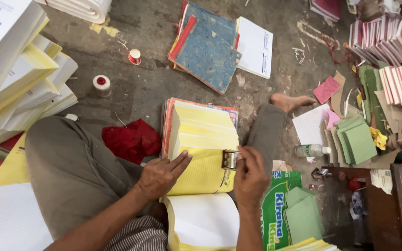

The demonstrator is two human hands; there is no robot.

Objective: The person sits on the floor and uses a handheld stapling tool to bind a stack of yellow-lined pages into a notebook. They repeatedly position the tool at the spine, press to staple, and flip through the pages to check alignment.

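Yellow paper stack (204,139) under flat left hand (161,175); right hand (250,176) grips metal stamp (230,159)

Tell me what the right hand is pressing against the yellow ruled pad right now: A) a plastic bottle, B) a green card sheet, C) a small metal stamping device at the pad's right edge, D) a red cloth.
C: the right hand grips a small metal stamping device at the right edge of the yellow ruled pad, while the left hand lies flat on the page.
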